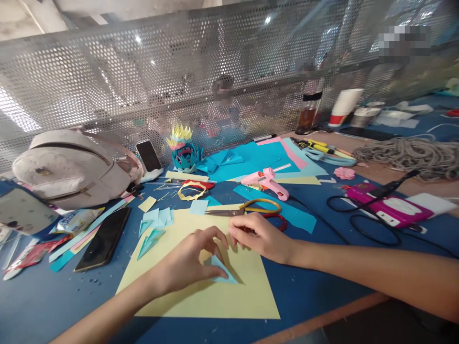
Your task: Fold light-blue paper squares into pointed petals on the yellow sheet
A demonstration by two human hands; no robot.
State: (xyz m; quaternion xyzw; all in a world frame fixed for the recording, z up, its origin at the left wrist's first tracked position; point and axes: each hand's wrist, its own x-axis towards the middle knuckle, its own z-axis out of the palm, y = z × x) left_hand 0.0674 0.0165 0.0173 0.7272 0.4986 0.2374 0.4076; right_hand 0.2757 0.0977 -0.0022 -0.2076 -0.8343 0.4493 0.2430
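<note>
My left hand (pixel 190 260) pinches a light blue folded paper triangle (pixel 226 272), low over the large yellow sheet (pixel 201 303). To its right, my right hand (pixel 258 235) is closed, with its fingers curled near the sheet's edge; whatever they hold, if anything, is hidden. Just behind it lie scissors (pixel 263 206) with yellow and red handles, partly covered by the hand. Left of my left hand are folded teal paper pieces (pixel 150 243) and small light blue paper squares (pixel 161 216). Another light blue square (pixel 199 207) sits by the scissors' tip.
A pink glue gun (pixel 267 181) rests behind the scissors, its cord trailing right. Behind it are blue sheets (pixel 251 157) and a paper lotus (pixel 185 157). A phone (pixel 103 239) and backpack (pixel 71 167) are left; a magenta power strip (pixel 390 203) and grey rope (pixel 409 157) right.
</note>
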